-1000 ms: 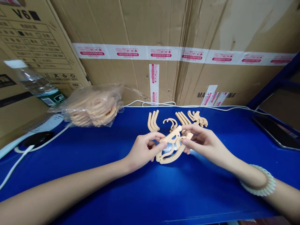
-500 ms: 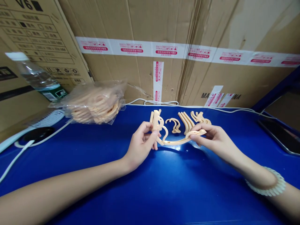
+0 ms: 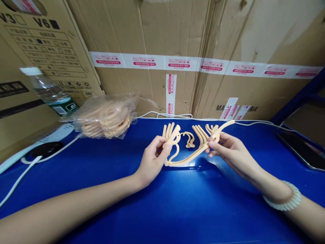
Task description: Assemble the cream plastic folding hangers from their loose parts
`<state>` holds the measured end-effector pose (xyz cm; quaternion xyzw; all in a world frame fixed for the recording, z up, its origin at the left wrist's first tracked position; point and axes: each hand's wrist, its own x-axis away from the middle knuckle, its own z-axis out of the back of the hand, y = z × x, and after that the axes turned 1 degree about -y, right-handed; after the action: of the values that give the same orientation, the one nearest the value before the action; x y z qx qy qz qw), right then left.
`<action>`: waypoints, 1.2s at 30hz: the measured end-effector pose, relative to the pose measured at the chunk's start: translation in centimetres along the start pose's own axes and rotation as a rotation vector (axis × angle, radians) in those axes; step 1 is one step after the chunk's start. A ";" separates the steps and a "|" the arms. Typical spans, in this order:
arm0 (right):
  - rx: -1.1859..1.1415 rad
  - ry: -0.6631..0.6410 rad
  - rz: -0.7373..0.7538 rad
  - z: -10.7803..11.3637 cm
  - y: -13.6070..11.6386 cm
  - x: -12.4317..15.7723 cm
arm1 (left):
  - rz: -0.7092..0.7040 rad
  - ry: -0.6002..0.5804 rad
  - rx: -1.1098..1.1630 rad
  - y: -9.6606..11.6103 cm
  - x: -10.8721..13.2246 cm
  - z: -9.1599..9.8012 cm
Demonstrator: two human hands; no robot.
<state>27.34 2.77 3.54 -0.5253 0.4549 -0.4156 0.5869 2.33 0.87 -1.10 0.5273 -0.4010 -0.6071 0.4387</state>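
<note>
Between my two hands is a beige plastic folding clothes hanger [image 3: 189, 160], lifted just above the blue tabletop, its curved arms jointed together. My left hand [image 3: 152, 161] pinches its left end with thumb and fingers, beside a looped part. My right hand [image 3: 230, 152] is closed on the other end, where a slim curved piece sticks out up and to the right. Behind the hanger lie loose beige parts: hook pieces [image 3: 190, 139] in the middle, a row of straight arm pieces [image 3: 199, 133] to their right, and more sticks [image 3: 165, 130] behind my left hand.
A clear plastic bag [image 3: 109, 117] full of beige parts lies at the back left, near a water bottle [image 3: 54, 95]. White cable [image 3: 175, 116] runs along large cardboard boxes [image 3: 147, 88] at the back. A dark phone-like slab [image 3: 302, 150] sits at right.
The hanger's right part has swung outward, its free end now pointing up and right. My right hand has turned with it. The view has shifted slightly.
</note>
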 end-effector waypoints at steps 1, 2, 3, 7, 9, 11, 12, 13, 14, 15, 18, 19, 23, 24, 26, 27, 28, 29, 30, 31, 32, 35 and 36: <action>-0.011 -0.001 -0.012 0.0 0.1 0.0 | -0.003 -0.028 0.001 0.1 0.0 0.0; -0.017 -0.001 -0.024 -0.1 0.2 0.0 | -0.009 -0.066 0.005 0.2 0.1 0.0; -0.016 -0.004 -0.036 -0.1 0.3 0.0 | -0.022 -0.111 0.017 0.2 0.1 0.1; 0.028 -0.057 -0.063 -0.5 0.7 0.2 | -0.077 -0.340 0.129 0.3 0.0 0.2; 0.043 -0.077 -0.045 -0.6 0.8 0.2 | -0.037 -0.452 0.182 0.3 -0.2 0.2; 0.057 -0.076 -0.013 -0.8 0.9 0.3 | 0.021 -0.547 0.226 0.3 -0.5 0.2; 0.062 -0.077 0.000 -0.8 1.0 0.3 | 0.045 -0.586 0.244 0.3 -0.6 0.2; 0.064 -0.081 0.011 -0.9 1.1 0.3 | 0.065 -0.618 0.254 0.4 -0.6 0.2; 0.064 -0.093 0.020 -1.0 1.2 0.4 | 0.085 -0.643 0.257 0.4 -0.7 0.2; 0.067 -0.111 0.031 -1.1 1.3 0.4 | 0.109 -0.662 0.250 0.5 -0.7 0.1; 0.113 -0.175 0.088 -1.5 1.6 0.6 | 0.197 -0.673 0.202 0.5 -0.6 -0.1; 0.145 -0.193 0.114 -1.6 1.7 0.7 | 0.214 -0.668 0.185 0.4 -0.5 -0.2; 0.277 -0.228 0.245 -1.7 1.8 0.9 | 0.207 -0.670 0.133 0.1 -0.3 -0.8; 0.306 -0.236 0.281 -1.6 1.7 0.9 | 0.201 -0.679 0.120 0.0 -0.3 -0.9; 0.356 -0.268 0.355 -1.5 1.6 0.9 | 0.187 -0.694 0.083 0.0 -0.3 -1.0; 0.377 -0.291 0.391 -1.4 1.5 0.8 | 0.174 -0.699 0.060 0.0 -0.4 -1.0; 0.394 -0.315 0.425 -1.4 1.5 0.8 | 0.156 -0.706 0.033 0.0 -0.4 -0.9; 0.409 -0.337 0.455 -1.3 1.4 0.7 | 0.134 -0.713 0.004 0.1 -0.5 -0.9; 0.422 -0.354 0.478 -1.3 1.3 0.7 | 0.109 -0.720 -0.029 0.2 -0.5 -0.8; 0.435 -0.363 0.496 -1.3 1.3 0.7 | 0.084 -0.727 -0.066 0.3 -0.5 -0.8; 0.450 -0.368 0.509 -1.3 1.2 0.6 | 0.061 -0.731 -0.107 0.4 -0.6 -0.7; 0.504 -0.363 0.529 -1.3 1.2 0.6 | 0.026 -0.738 -0.200 0.8 -0.8 -0.7; 0.521 -0.357 0.530 -1.3 1.2 0.6 | 0.026 -0.741 -0.215 1.0 -0.8 -0.8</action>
<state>26.26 2.04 2.27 -0.2879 0.3450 -0.2535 0.8566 3.25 1.37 -0.03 0.2180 -0.4732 -0.7895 0.3245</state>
